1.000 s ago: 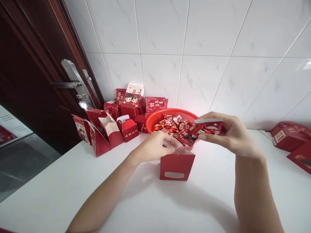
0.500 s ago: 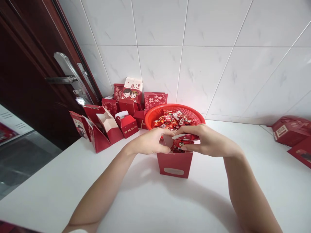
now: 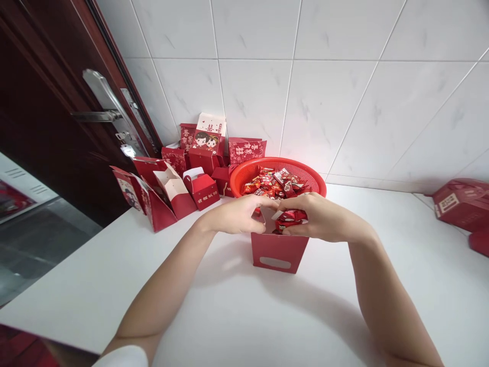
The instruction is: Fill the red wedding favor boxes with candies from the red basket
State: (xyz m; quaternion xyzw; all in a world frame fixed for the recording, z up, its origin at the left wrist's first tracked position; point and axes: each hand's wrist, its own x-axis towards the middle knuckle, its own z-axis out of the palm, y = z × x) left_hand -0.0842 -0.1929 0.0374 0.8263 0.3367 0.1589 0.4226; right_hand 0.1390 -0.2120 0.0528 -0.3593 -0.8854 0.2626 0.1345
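A red paper gift box (image 3: pixel 280 252) stands upright on the table with its top open. My left hand (image 3: pixel 237 214) curls around the box's left side, thumb and fingers at the rim. At the opening's right side, my right hand (image 3: pixel 328 216) grips several red wrapped candies (image 3: pixel 293 216) between thumb and fingers. Part of the opening and its contents is hidden by my hands. Right behind the box sits a red plastic basket (image 3: pixel 319 187) holding many wrapped candies (image 3: pixel 267 181).
Several red gift boxes (image 3: pixel 204 191) and part-folded ones (image 3: pixel 164 209) stand at the back left. More red boxes (image 3: pixel 464 204) are at the far right. A white tiled wall (image 3: pixel 252 97) rises behind the white table (image 3: pixel 225 316). A dark door with a metal handle (image 3: pixel 97 116) is on the left.
The view has shifted slightly. My right hand has tipped a little lower at the box opening with the candies; my left hand stays at the rim.
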